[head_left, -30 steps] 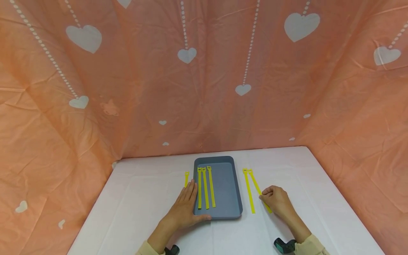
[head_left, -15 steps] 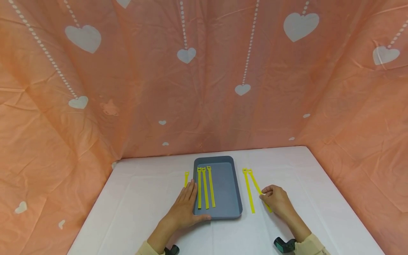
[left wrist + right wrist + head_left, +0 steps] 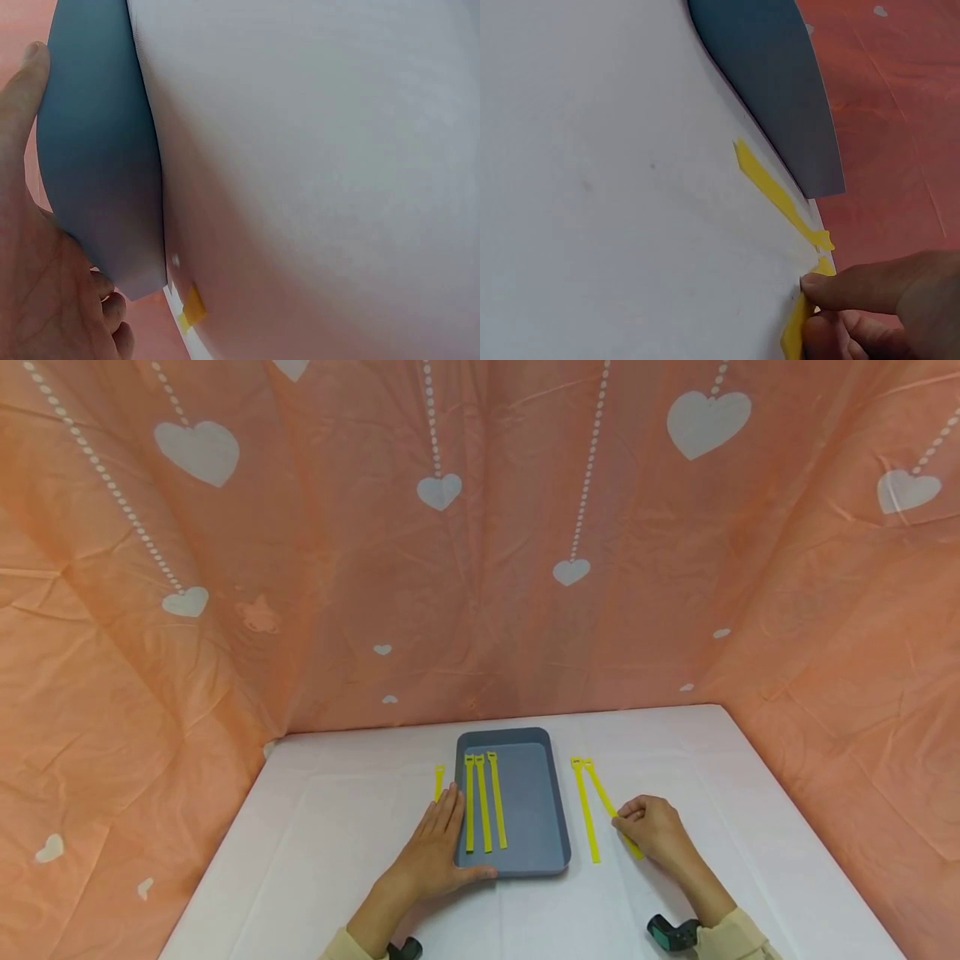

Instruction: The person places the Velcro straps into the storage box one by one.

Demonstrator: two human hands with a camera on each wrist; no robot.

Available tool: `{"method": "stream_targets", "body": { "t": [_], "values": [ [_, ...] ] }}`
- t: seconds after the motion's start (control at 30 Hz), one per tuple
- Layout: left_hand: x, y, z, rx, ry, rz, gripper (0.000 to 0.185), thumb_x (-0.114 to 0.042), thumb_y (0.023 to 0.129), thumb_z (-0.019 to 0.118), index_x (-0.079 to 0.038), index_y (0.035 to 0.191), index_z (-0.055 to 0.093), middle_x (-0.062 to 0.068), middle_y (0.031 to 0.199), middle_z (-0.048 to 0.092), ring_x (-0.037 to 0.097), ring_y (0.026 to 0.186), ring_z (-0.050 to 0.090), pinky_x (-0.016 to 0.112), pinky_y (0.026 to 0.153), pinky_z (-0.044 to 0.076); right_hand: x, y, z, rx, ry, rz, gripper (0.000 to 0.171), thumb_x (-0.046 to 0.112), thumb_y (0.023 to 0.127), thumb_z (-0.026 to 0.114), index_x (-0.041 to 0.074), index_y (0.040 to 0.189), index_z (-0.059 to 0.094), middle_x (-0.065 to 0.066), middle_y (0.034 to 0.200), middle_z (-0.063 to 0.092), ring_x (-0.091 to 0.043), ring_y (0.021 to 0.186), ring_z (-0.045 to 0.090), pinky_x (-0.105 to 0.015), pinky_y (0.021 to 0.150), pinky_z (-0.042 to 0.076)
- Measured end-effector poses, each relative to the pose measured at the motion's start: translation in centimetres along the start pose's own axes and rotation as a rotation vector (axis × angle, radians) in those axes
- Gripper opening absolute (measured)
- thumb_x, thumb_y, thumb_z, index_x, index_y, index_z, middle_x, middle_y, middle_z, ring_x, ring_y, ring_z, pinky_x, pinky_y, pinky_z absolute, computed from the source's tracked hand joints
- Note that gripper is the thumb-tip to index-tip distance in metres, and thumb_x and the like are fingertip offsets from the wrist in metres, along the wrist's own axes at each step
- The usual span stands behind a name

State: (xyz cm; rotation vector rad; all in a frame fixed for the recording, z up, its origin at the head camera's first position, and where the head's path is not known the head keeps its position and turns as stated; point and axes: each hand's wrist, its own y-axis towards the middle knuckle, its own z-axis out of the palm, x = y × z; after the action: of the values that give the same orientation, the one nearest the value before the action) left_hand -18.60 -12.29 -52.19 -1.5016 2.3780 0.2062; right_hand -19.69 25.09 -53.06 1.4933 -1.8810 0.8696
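I see my right hand (image 3: 651,828) pinching the outer yellow strap (image 3: 600,790), which lies on the table right of the grey tray (image 3: 536,806); a thin pinch could slip, or nudge the neighbouring strap (image 3: 585,814). My left hand (image 3: 437,847) lies flat, fingers straight, against the tray's left wall. Three straps (image 3: 483,802) lie inside the tray.

Near end of the yellow strap (image 3: 600,790) under the right hand (image 3: 651,832).
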Motion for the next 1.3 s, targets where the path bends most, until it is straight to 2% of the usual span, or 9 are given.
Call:
{"method": "stream_targets", "body": {
  "t": [0.27,0.67,1.0,1.3],
  "values": [
    [0.1,0.0,0.0,-0.003,0.004,0.007,0.132,-0.084,0.086,0.068,0.002,0.17,0.015,0.021,0.18,0.005,0.037,0.166,0.008,0.053,0.134,0.016,-0.5,0.4,-0.5,0.039,0.095,-0.01,0.012,0.007,0.091,0.08,-0.001,0.087,0.072,-0.003,0.069,0.064,-0.016,0.062,0.058,-0.027,0.054,0.049],
    [0.0,0.0,-0.1,0.008,-0.003,0.006,0.132,-0.082,0.087,0.068,0.003,0.17,0.014,0.022,0.179,0.004,0.038,0.166,0.008,0.053,0.134,0.015,-0.9,0.7,-1.0,0.046,0.248,0.033,0.016,0.01,0.096,0.08,-0.006,0.095,0.074,-0.004,0.07,0.068,-0.016,0.061,0.063,-0.028,0.054,0.054],
    [0.0,-0.1,-0.2,0.006,-0.011,0.006,0.131,-0.082,0.087,0.069,0.003,0.17,0.014,0.022,0.179,0.004,0.038,0.166,0.008,0.053,0.134,0.015,-0.6,0.6,-1.2,0.076,0.257,0.053,0.019,0.015,0.098,0.08,-0.003,0.101,0.074,-0.003,0.077,0.07,-0.016,0.068,0.062,-0.026,0.058,0.053],
    [0.1,-0.2,0.0,-0.025,-0.052,0.037,0.13,-0.079,0.087,0.071,0.005,0.17,0.015,0.024,0.178,0.006,0.041,0.165,0.009,0.055,0.134,0.014,0.2,0.3,-0.9,0.06,0.321,-0.009,0.018,0.013,0.099,0.079,-0.003,0.105,0.074,-0.005,0.085,0.078,-0.017,0.071,0.07,-0.026,0.063,0.058]
  ]
}}
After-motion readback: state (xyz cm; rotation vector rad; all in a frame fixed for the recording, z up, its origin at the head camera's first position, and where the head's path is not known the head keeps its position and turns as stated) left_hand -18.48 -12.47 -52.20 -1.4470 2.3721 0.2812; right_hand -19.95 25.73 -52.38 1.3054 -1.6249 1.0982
